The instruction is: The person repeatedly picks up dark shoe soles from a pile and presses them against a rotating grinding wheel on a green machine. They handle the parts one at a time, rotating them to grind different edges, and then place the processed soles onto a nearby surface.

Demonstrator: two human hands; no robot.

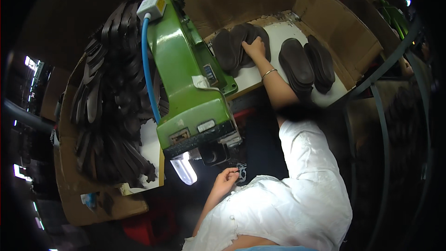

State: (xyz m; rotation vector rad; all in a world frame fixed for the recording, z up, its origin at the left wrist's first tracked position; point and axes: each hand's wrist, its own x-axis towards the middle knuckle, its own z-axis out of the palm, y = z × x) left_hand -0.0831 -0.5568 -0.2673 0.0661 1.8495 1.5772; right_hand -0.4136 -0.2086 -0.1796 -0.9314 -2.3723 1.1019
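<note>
My right hand [256, 49] reaches over the white board, its fingers closed on a dark brown shoe insole [239, 39] in a fanned group. The other insoles [225, 51] of that group overlap beside it. My left hand [225, 180] is low in front of the green machine [186, 83], below its dark head [213, 152]. Its fingers are curled in; whether anything is between them is hidden. Two more stacks, a nearer one [296, 65] and one [319, 62] to its right, stand right of my right forearm.
A large heap of dark insoles [118, 93] fills the left side. Cardboard walls [334, 23] rise behind and right of the white board [278, 32]. A blue cable [147, 69] runs down the machine to a lit lamp [185, 169]. A red stool [144, 227] stands below.
</note>
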